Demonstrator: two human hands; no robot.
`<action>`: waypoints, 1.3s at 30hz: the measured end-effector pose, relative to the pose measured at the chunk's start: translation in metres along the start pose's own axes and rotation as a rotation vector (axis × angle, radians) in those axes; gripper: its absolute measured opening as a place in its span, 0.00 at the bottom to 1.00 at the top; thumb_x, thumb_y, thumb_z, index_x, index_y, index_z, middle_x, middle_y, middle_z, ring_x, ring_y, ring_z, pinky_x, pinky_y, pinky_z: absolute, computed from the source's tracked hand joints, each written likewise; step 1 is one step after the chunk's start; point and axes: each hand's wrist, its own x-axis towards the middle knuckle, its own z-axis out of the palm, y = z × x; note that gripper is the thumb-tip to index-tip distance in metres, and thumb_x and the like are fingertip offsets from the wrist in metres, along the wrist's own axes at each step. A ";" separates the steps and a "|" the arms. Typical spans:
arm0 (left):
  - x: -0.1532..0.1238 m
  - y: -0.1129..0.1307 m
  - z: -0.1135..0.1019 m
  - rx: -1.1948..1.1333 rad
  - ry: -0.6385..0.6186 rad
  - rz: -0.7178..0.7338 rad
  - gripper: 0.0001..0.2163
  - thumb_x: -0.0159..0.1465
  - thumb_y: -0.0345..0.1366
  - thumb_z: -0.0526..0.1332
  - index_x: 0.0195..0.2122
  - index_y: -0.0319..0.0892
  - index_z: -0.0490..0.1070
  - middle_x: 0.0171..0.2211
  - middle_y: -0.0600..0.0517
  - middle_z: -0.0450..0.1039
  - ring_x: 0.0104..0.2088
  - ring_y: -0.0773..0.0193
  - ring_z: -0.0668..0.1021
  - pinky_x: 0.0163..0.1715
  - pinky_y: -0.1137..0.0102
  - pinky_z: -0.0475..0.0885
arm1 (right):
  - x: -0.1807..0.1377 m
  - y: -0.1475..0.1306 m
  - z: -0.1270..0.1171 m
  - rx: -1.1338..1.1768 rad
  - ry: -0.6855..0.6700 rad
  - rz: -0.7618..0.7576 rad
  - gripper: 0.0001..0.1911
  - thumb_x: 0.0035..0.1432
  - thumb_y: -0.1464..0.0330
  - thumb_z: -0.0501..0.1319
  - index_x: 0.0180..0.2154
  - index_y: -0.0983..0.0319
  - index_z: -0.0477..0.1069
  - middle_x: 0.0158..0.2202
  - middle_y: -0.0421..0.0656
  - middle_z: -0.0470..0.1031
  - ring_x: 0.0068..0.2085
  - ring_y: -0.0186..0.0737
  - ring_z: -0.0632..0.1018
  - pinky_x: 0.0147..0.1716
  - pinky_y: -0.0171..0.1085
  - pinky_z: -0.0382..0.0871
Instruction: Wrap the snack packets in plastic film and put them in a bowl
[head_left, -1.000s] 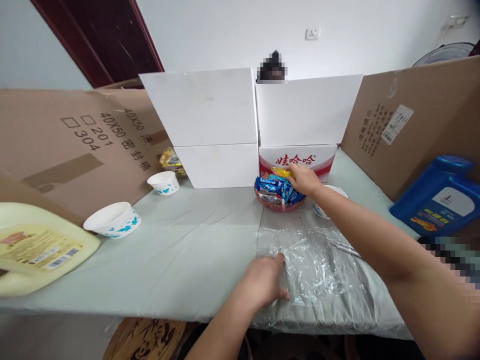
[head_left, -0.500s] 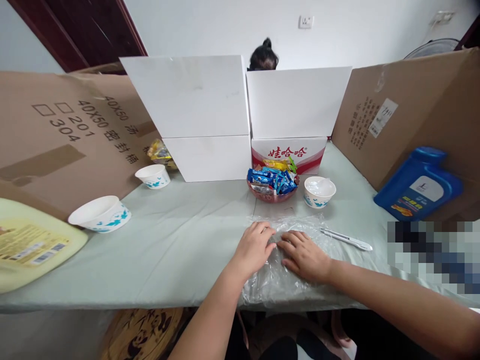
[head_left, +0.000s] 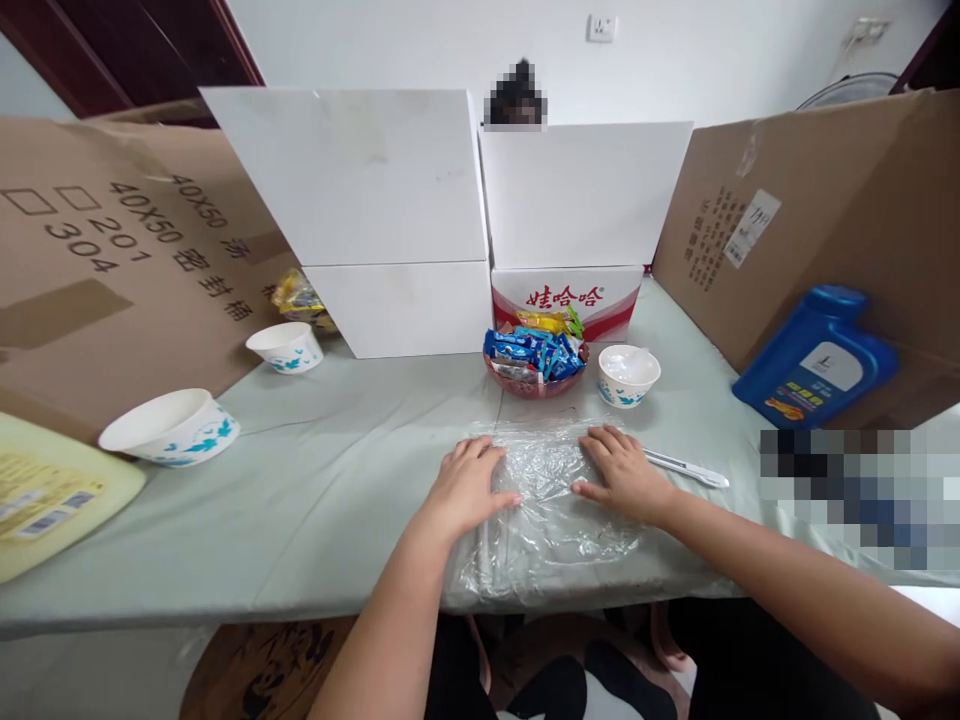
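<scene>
A crinkled clear plastic bag [head_left: 551, 505] lies flat on the cloth-covered table in front of me. My left hand [head_left: 469, 485] rests on its left side, palm down with the thumb spread to the right. On the right side of the plastic lies my right hand [head_left: 626, 475], fingers stretched and thumb pointing left. Neither hand grips anything. Just beyond the right hand is a white pen-like utility knife [head_left: 690, 470], its near-left end partly hidden by that hand. Behind the plastic stands a reddish bowl [head_left: 532, 385] heaped with blue and yellow wrapped snacks [head_left: 536, 350].
A paper bowl [head_left: 630, 380] with clear plastic inside stands right of the snacks. Two more paper bowls [head_left: 202, 445] sit left. White boxes [head_left: 390, 180] wall the back; cardboard flanks both sides. A blue bottle [head_left: 817, 360] stands right, a yellow jug [head_left: 52, 500] left. A person's head shows behind.
My hands have moved apart across the plastic, the left going left and the right slightly up. More of the sheet shows flattened between them. The view has shifted a little.
</scene>
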 end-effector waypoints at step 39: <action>-0.047 0.063 -0.006 -0.008 -0.337 0.283 0.14 0.45 0.40 0.72 0.30 0.42 0.72 0.51 0.45 0.67 0.53 0.44 0.67 0.48 0.58 0.68 | -0.091 -0.019 -0.051 0.550 -0.125 -0.312 0.12 0.68 0.65 0.50 0.43 0.58 0.72 0.42 0.46 0.78 0.49 0.43 0.76 0.55 0.48 0.65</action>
